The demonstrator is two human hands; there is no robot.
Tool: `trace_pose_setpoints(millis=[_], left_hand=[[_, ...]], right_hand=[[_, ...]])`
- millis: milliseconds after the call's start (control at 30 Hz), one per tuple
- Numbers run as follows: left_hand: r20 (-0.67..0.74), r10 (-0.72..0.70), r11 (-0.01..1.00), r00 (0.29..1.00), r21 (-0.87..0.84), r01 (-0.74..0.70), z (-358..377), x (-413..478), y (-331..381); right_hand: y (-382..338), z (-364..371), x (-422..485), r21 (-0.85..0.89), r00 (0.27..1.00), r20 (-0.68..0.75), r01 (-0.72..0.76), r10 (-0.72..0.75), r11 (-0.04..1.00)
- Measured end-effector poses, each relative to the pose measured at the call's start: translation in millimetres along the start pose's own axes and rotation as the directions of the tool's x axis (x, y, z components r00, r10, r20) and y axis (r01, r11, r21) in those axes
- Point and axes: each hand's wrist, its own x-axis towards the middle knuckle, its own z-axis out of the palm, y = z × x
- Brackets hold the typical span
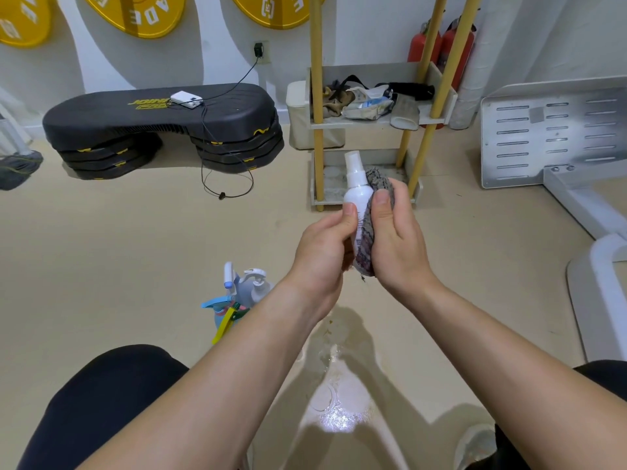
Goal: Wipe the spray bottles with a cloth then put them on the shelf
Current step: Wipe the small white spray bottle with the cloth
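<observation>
Hands meet in front of me, up over the floor (135, 249). My left hand (322, 252) curls round the small white spray bottle (356, 188) and holds it with the nozzle up, thumb on its front. My right hand (397, 239) grips the grey cloth (368, 232) and presses it against the bottle's right side. The shelf (366, 71) with yellow poles (318, 96) stands on the floor behind the bottle. More spray bottles (244, 293) stand bunched together on the floor, by my left arm.
</observation>
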Motion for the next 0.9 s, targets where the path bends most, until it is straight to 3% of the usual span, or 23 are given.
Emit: trace_pose_setpoints(millis=[267,433,733,900], left_hand=[[-0.212,0.025,0.998,0.977,-0.046,-0.035,-1.6,6.0,4.7],[-0.289,0.1,0.991,0.952,0.109,-0.071,-7.9,8.3,-0.9],[0.014,-0.031,0.995,0.999,-0.09,0.032,-5.4,-3.1,9.3],[0.118,-0.032,0.999,0.992,0.035,0.028,-2.1,-5.4,8.2]], right_hand=[[8.5,4.8,-11.4,-0.109,0.988,0.156,0.034,-0.017,0.994],[12.8,10.5,-17.3,-0.124,0.98,0.195,0.074,-0.049,0.99],[3.6,6.7,-6.6,0.123,0.991,0.134,-0.013,-0.004,0.992],[-8.5,-5.4,3.6,0.209,0.996,0.081,-0.051,0.035,0.977]])
